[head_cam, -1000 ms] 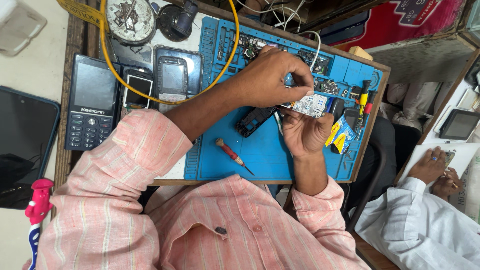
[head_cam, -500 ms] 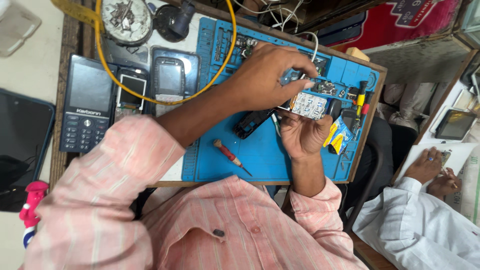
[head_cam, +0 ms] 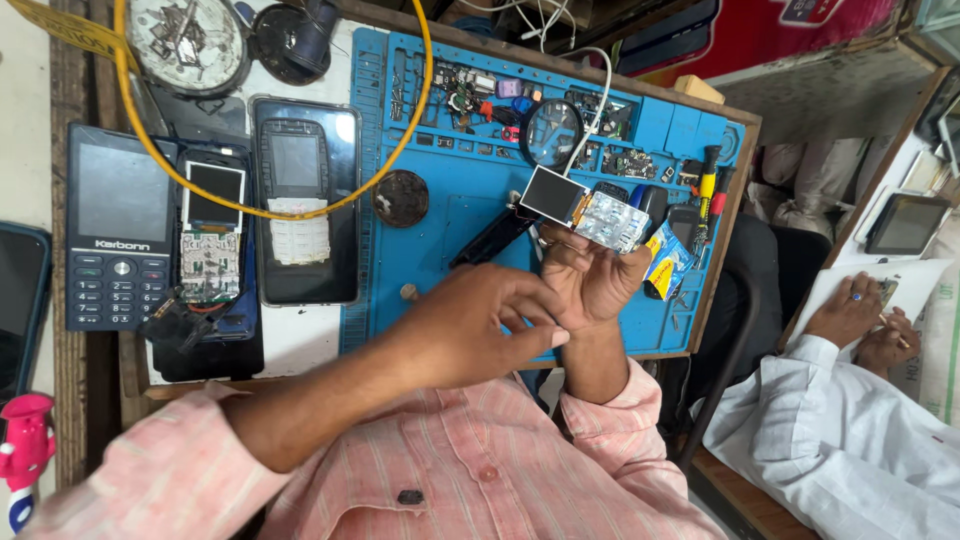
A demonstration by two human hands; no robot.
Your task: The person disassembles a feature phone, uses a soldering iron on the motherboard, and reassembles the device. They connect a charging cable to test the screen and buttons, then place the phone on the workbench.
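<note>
Head view shows me the blue work mat (head_cam: 440, 250) first, then my right hand (head_cam: 590, 280) above it pinching a small phone board with its screen (head_cam: 585, 212) by the lower edge. My left hand (head_cam: 480, 325) hangs nearby, fingertips pressed together, holding nothing I can see. I judge that thin pinch could slip, dropping the board onto the mat's loose parts.

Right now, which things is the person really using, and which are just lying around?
In use:
- phone circuit board with small screen, held in the right hand
- left hand, touching the right

Lying around:
- keypad phone
- opened phone
- blue mat
- yellow cable
</note>
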